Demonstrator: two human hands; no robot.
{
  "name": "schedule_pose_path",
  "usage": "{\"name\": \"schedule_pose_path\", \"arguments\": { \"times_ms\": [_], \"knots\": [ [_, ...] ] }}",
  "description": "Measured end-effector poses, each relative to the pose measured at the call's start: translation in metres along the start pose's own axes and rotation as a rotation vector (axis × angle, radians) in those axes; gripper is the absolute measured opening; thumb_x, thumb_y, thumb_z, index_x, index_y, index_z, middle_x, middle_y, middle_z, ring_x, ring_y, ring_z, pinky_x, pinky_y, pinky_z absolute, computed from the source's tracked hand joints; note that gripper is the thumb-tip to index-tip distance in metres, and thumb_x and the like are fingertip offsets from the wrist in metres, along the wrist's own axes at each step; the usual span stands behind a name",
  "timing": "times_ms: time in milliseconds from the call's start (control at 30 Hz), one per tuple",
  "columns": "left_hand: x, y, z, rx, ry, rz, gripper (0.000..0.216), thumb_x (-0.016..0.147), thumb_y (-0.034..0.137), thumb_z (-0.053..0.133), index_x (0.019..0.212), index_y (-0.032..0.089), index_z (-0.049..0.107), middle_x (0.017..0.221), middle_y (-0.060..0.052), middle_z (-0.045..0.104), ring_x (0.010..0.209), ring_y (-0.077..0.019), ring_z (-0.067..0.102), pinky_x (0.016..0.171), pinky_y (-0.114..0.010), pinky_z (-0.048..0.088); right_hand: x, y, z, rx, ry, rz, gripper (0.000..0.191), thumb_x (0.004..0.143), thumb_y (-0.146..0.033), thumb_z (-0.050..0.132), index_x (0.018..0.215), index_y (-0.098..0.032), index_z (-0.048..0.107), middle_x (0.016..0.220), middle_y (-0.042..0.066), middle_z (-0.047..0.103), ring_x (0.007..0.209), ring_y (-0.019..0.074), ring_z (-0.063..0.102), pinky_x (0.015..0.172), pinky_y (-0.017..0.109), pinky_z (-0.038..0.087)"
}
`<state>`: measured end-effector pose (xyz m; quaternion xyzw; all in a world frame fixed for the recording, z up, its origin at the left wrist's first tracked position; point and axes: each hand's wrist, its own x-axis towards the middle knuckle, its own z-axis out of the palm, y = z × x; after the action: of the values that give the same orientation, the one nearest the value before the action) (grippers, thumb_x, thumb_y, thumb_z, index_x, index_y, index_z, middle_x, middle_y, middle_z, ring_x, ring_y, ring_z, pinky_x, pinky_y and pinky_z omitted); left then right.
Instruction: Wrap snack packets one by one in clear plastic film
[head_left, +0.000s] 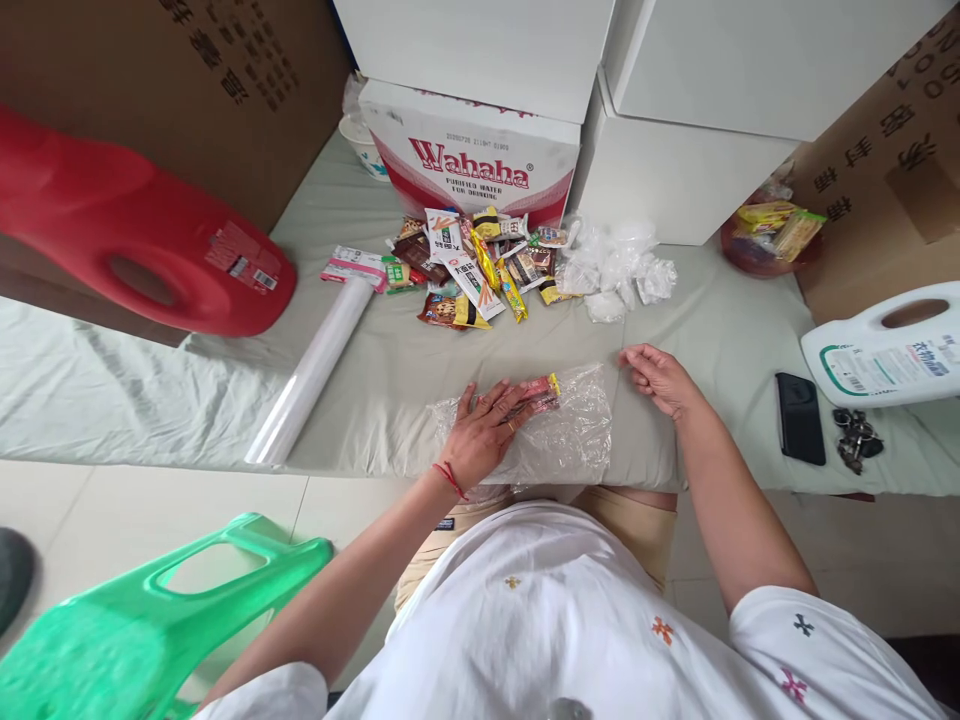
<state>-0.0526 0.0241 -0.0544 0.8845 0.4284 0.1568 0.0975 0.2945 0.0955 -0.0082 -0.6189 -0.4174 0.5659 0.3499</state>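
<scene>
My left hand (487, 430) lies flat with its fingers stretched out, over one end of a small red wrapped snack (541, 391) with a yellow tip. Under them, a crinkled sheet of clear plastic film (574, 440) spreads over the cloth near the front edge. To the right of the film is my right hand (657, 378), its fingers curled into a pinch; whatever they hold, if anything, is too small to make out. Beyond both hands sits a heap of packaged snacks (480, 270). Several balls of crumpled clear film (619, 265) lie beside it.
A roll of clear film (311, 370) lies at the left, near a large red jug (150, 230). Behind stands a Wahaha water carton (480, 155). At the right are a snack bowl (765, 245), a white detergent bottle (892, 350), a phone (799, 418) and keys (855, 438). A green stool (172, 610) stands below left.
</scene>
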Motion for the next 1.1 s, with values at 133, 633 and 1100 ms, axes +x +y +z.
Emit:
{"name": "schedule_pose_path", "arguments": {
  "times_ms": [133, 633, 1100],
  "knots": [
    [0.002, 0.003, -0.004, -0.053, -0.023, -0.034, 0.056, 0.102, 0.02, 0.047, 0.154, 0.04, 0.048, 0.165, -0.001, 0.042, 0.156, -0.0301, 0.034, 0.127, -0.063, 0.012, 0.013, 0.005, 0.021, -0.106, -0.084, -0.051, 0.059, 0.07, -0.056, 0.083, 0.117, -0.024, 0.067, 0.104, 0.005, 0.069, 0.062, 0.0098, 0.047, 0.053, 0.024, 0.035],
    [-0.01, -0.019, -0.024, -0.202, 0.047, -0.005, 0.037, 0.095, 0.016, 0.052, 0.116, 0.032, 0.079, 0.141, 0.0, 0.069, 0.136, -0.0286, 0.055, 0.116, -0.057, 0.039, -0.111, 0.043, 0.091, -1.041, -0.219, -0.947, 0.054, 0.088, -0.034, 0.078, 0.139, -0.024, 0.062, 0.139, 0.013, 0.061, 0.127, 0.0317, 0.051, 0.109, 0.051, 0.046],
    [-0.015, -0.022, -0.036, -0.372, 0.014, -0.046, 0.077, 0.097, 0.012, 0.036, 0.168, 0.024, 0.006, 0.141, -0.006, 0.068, 0.141, -0.0234, 0.052, 0.128, -0.053, 0.019, -0.064, -0.012, 0.11, -0.615, -0.187, -0.901, 0.022, 0.104, -0.024, 0.05, 0.112, -0.023, 0.071, 0.108, 0.008, 0.068, 0.1, 0.0181, 0.066, 0.088, 0.031, 0.053]
  ]
}}
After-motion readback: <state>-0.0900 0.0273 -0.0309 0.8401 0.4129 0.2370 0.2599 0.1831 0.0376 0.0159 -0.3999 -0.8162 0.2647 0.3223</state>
